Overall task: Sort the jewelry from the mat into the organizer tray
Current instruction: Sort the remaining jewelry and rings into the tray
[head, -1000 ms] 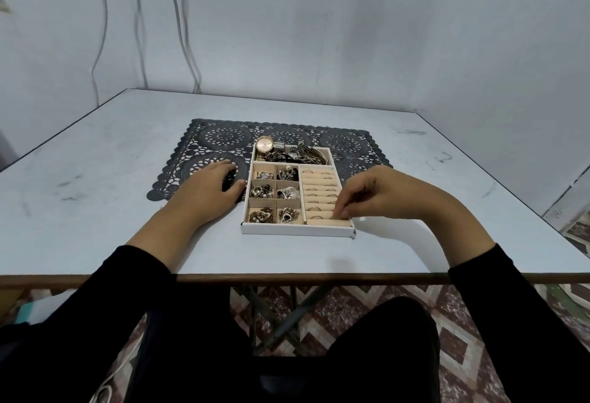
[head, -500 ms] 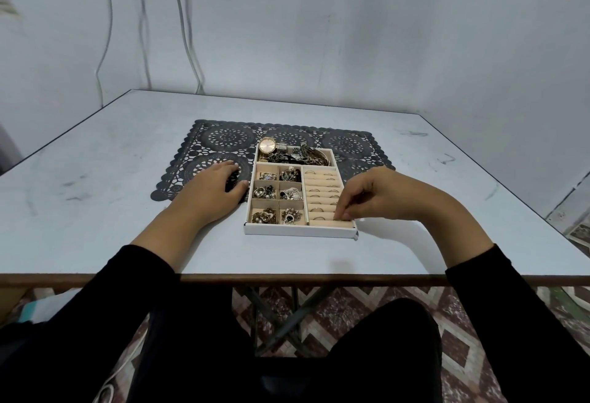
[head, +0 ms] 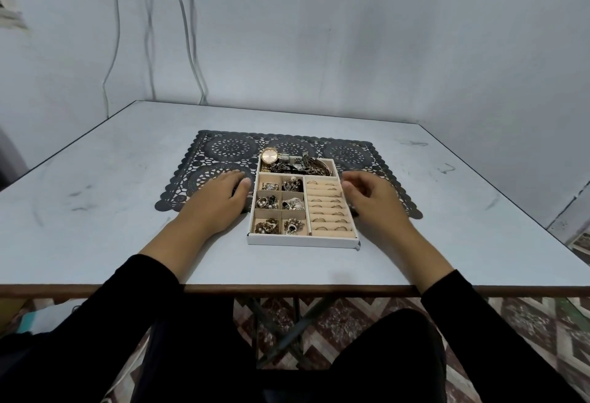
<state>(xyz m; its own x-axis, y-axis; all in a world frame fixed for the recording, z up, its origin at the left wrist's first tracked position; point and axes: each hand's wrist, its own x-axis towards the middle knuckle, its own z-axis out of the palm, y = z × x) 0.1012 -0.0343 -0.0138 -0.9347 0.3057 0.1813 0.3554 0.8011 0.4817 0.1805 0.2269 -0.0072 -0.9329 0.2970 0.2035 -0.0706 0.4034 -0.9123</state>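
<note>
The organizer tray (head: 301, 240) is sitting at the centre of the frame, its far end lying over the dark lace mat (head: 230, 147) and its long axis running from lower to upper frame. The jewelry (head: 293, 184) is lying inside it: clusters in the small compartments, rings (head: 329, 207) in the slotted rows on the right, and a watch (head: 270, 156) heaped with chains at the top. The left hand (head: 220, 198) is resting flat on the mat with its fingers straight and its thumb just beside the tray's left wall. The right hand (head: 373, 199) is sitting beside the right wall, fingers loosely curled and holding nothing visible. No loose piece is showing on the mat, so the sorting is looking finished, unless the left palm is hiding something.
</note>
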